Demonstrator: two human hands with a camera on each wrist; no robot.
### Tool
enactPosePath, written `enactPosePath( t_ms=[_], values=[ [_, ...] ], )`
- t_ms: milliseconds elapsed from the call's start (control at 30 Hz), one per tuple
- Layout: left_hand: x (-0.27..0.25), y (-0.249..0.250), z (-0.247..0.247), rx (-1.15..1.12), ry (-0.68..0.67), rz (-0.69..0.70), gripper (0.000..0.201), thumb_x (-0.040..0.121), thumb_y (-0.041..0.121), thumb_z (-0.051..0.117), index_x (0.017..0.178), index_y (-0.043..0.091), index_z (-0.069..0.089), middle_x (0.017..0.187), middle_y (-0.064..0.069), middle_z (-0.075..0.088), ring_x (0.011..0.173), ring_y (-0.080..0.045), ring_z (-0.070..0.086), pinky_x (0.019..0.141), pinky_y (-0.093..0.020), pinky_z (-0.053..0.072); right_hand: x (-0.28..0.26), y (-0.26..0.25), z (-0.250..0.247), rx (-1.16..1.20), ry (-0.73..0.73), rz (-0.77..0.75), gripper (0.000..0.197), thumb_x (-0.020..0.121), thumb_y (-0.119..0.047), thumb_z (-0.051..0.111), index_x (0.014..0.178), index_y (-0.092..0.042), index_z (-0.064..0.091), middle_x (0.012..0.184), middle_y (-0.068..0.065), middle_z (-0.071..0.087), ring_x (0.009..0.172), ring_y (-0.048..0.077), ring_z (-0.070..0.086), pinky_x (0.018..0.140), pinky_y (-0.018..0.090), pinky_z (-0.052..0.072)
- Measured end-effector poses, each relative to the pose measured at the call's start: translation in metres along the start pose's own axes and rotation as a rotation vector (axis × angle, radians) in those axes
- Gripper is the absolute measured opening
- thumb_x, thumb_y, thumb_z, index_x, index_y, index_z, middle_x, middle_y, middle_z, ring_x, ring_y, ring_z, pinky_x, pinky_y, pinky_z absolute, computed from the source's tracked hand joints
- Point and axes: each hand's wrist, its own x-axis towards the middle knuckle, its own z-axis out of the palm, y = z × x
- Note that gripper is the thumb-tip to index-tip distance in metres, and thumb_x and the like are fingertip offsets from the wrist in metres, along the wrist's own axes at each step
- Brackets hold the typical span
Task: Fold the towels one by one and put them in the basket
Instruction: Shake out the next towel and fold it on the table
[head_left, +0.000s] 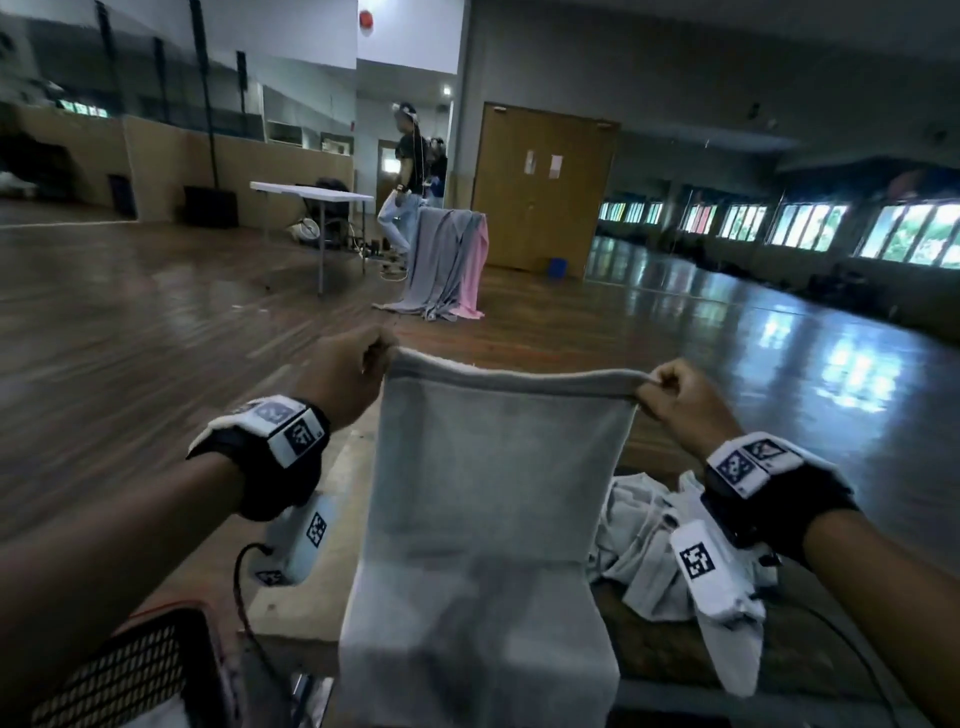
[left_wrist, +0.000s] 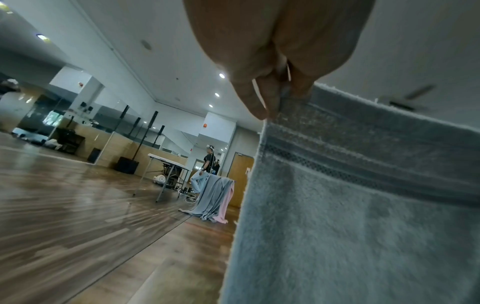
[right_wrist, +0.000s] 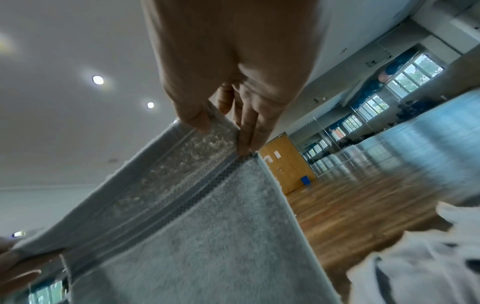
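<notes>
A grey towel (head_left: 493, 493) hangs in front of me, held up by its top edge and stretched flat. My left hand (head_left: 382, 353) pinches the top left corner (left_wrist: 283, 102) between thumb and fingers. My right hand (head_left: 652, 387) pinches the top right corner (right_wrist: 223, 131) the same way. The towel's lower part drapes down onto the table. A dark mesh basket (head_left: 124, 675) stands at the bottom left, below my left forearm. A heap of light unfolded towels (head_left: 644, 545) lies on the table under my right wrist.
The brown table (head_left: 332, 608) runs under the towel. Beyond it is a wide wooden floor (head_left: 156, 322). Farther off stand a white folding table (head_left: 311, 193), a stand draped with grey and pink cloth (head_left: 452, 260), a person (head_left: 410, 171) and a wooden door (head_left: 540, 182).
</notes>
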Motion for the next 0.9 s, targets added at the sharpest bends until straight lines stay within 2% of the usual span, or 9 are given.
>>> enactPosePath(
  t_ms=[100,167,333,400,433,500,600,733,900],
  values=[
    [-0.048,-0.026,0.018,0.015,-0.19,0.044,0.009,0.087,0.007,0.06,0.091,0.004,0.067,0.082,-0.014,0.069,0.073,-0.026,0.064,0.063,-0.024,0.04,-0.032,0.041,0.025,-0.071,-0.112,0.012,0.024,0.082,-0.013,0.063,0.07,-0.023,0.045,0.068,-0.001,0.053,0.068,0.02,0.051,0.069,0.034,0.04],
    [-0.082,-0.043,0.03,0.028,-0.319,0.03,0.01,0.086,0.009,0.061,0.091,0.004,0.068,0.085,-0.011,0.071,0.076,-0.026,0.065,0.066,-0.029,0.047,-0.058,0.07,0.039,-0.126,-0.206,0.015,0.029,0.081,-0.008,0.063,0.067,-0.023,0.042,0.064,-0.003,0.049,0.063,0.018,0.048,0.064,0.034,0.038],
    [-0.16,-0.071,0.06,0.054,-0.694,-0.059,0.014,0.088,0.019,0.06,0.097,0.013,0.069,0.101,-0.001,0.072,0.095,-0.018,0.066,0.082,-0.025,0.048,-0.13,0.132,0.063,-0.267,-0.591,0.028,0.016,0.079,-0.004,0.061,0.076,-0.015,0.049,0.076,0.003,0.06,0.069,0.015,0.056,0.068,0.025,0.044],
    [-0.181,-0.078,0.068,0.122,-0.86,-0.032,0.018,0.089,0.026,0.056,0.102,0.02,0.067,0.108,0.003,0.07,0.101,-0.016,0.063,0.085,-0.024,0.047,-0.148,0.147,0.069,-0.334,-0.711,-0.024,0.017,0.077,-0.004,0.061,0.076,-0.017,0.051,0.081,0.004,0.061,0.073,0.017,0.057,0.069,0.019,0.043],
    [-0.188,-0.081,0.069,0.146,-0.896,0.015,0.019,0.089,0.028,0.054,0.103,0.021,0.066,0.11,0.003,0.069,0.101,-0.017,0.063,0.084,-0.026,0.048,-0.153,0.151,0.072,-0.345,-0.729,-0.047,0.019,0.076,-0.004,0.062,0.075,-0.02,0.051,0.082,0.005,0.061,0.076,0.019,0.058,0.071,0.023,0.045],
    [-0.196,-0.085,0.071,0.166,-0.846,0.103,0.02,0.086,0.027,0.059,0.102,0.02,0.068,0.108,0.001,0.071,0.096,-0.019,0.067,0.079,-0.027,0.052,-0.158,0.157,0.076,-0.352,-0.705,-0.082,0.021,0.077,-0.007,0.063,0.075,-0.024,0.052,0.083,0.002,0.059,0.076,0.017,0.057,0.074,0.034,0.049],
    [-0.191,-0.091,0.075,0.185,-0.744,0.093,0.018,0.081,0.023,0.069,0.098,0.02,0.073,0.107,0.0,0.073,0.092,-0.02,0.07,0.079,-0.028,0.055,-0.157,0.163,0.087,-0.383,-0.641,-0.157,0.009,0.083,-0.014,0.063,0.083,-0.022,0.058,0.088,-0.002,0.057,0.079,0.014,0.057,0.075,0.035,0.049],
    [-0.168,-0.107,0.088,0.349,-0.685,-0.086,0.019,0.084,0.037,0.061,0.101,0.038,0.069,0.109,0.011,0.071,0.094,-0.015,0.067,0.087,-0.029,0.05,-0.142,0.162,0.108,-0.385,-0.554,-0.171,0.005,0.086,-0.02,0.061,0.089,-0.02,0.066,0.095,-0.004,0.062,0.088,0.015,0.06,0.079,0.033,0.049],
    [-0.148,-0.124,0.102,0.379,-0.705,-0.28,0.014,0.084,0.039,0.06,0.095,0.041,0.068,0.111,0.011,0.07,0.099,-0.017,0.065,0.092,-0.037,0.049,-0.12,0.157,0.132,-0.425,-0.455,-0.115,0.018,0.088,-0.023,0.057,0.102,-0.023,0.068,0.119,-0.002,0.066,0.116,0.02,0.057,0.098,0.036,0.044]
  ],
)
